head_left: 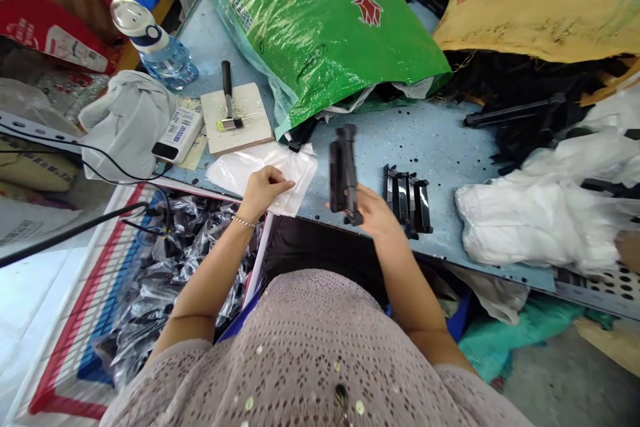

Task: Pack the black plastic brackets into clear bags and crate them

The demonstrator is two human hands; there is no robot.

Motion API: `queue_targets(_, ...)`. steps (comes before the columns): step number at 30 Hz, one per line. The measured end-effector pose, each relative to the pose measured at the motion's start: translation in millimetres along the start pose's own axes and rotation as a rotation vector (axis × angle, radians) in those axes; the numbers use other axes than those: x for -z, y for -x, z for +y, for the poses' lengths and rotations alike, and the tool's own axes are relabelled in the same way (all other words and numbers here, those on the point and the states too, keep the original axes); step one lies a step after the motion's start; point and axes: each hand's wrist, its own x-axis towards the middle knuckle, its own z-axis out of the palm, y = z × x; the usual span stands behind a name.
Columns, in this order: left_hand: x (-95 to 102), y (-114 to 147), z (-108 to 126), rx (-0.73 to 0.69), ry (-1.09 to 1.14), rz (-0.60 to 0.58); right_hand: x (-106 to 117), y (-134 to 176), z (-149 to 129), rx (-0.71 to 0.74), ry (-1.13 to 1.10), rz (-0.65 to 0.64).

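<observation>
My left hand (265, 192) is at the table's front edge, its fingers curled and thumb pressed in on a thin, whitish plastic bag (300, 177). The bag lies flat on more of the same film. A little to the right, my right hand (377, 210) grips several long black plastic parts (344, 173), held upright as a bundle and slightly blurred. Just right of that hand, several similar glossy black parts (407, 200) lie side by side on the blue tabletop (400, 133).
A green sack (320, 33) and a yellow sack (545, 0) with black parts fill the back. White bundles (530, 220) lie right. At left are a brush (227, 93) on a board (250, 113), a white power bank (179, 135), a bottle (165, 57) and a basket (75, 340) of bagged parts.
</observation>
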Motion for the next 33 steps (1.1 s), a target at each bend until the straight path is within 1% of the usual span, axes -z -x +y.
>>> queue_targets(1, -2.6, 0, 1, -0.023, -0.036, 0.007, -18, -12, 0, 0.001, -0.050, -0.057)
queue_targets(3, -4.8, 0, 4, -0.076, -0.136, 0.016, -49, -38, 2, -0.019, -0.257, -0.247)
queue_targets(5, 0.7, -1, 5, -0.098, -0.153, 0.002, -66, -61, 6, -0.045, -0.411, -0.360)
queue_targets(6, 6.4, -1, 6, -0.084, -0.107, -0.017, -68, -68, 8, -0.053, -0.456, -0.384)
queue_targets(7, 13.6, 0, 6, -0.059, -0.031, -0.035, -67, -73, 10, -0.056, -0.485, -0.393)
queue_targets(9, 29.2, 2, 7, -0.022, 0.137, -0.034, -55, -75, 14, -0.037, -0.506, -0.376)
queue_targets(10, 36.1, 3, 8, -0.027, 0.187, -0.004, -48, -73, 16, -0.018, -0.501, -0.347)
queue_targets(11, 41.4, 5, 8, -0.056, 0.192, 0.048, -40, -68, 18, -0.002, -0.485, -0.311)
queue_targets(12, 44.8, 8, 8, -0.110, 0.144, 0.105, -33, -63, 20, 0.007, -0.459, -0.276)
queue_targets(13, 46.1, 10, 7, -0.185, 0.044, 0.147, -28, -57, 22, 0.009, -0.429, -0.243)
queue_targets(14, 45.6, 12, 6, -0.271, -0.097, 0.163, -24, -50, 23, 0.006, -0.403, -0.217)
queue_targets(15, 43.6, 14, 5, -0.359, -0.256, 0.151, -22, -44, 24, 0.003, -0.379, -0.194)
queue_targets(16, 40.5, 16, 4, -0.436, -0.406, 0.115, -21, -38, 25, 0.005, -0.357, -0.175)
queue_targets(18, 33.2, 18, 3, -0.531, -0.597, 0.019, -21, -25, 26, 0.022, -0.317, -0.154)
queue_targets(20, 26.7, 19, 5, -0.547, -0.636, -0.024, -22, -13, 27, 0.033, -0.296, -0.199)
queue_targets(22, 22.1, 19, 8, -0.520, -0.606, -0.016, -23, -1, 28, 0.007, -0.306, -0.322)
queue_targets(25, 18.9, 19, 13, -0.476, -0.530, 0.045, -23, 12, 32, -0.073, -0.337, -0.504)
queue_targets(26, 18.8, 20, 14, -0.467, -0.497, 0.049, -24, 13, 35, -0.110, -0.342, -0.555)
queue_targets(28, 20.0, 20, 15, -0.461, -0.443, 0.003, -26, 14, 41, -0.190, -0.370, -0.628)
queue_targets(29, 21.3, 21, 16, -0.462, -0.429, -0.037, -28, 12, 44, -0.225, -0.399, -0.636)
queue_targets(30, 22.9, 22, 16, -0.464, -0.429, -0.075, -29, 11, 47, -0.249, -0.441, -0.617)
queue_targets(33, 28.0, 27, 16, -0.464, -0.494, -0.141, -32, 6, 54, -0.279, -0.629, -0.472)
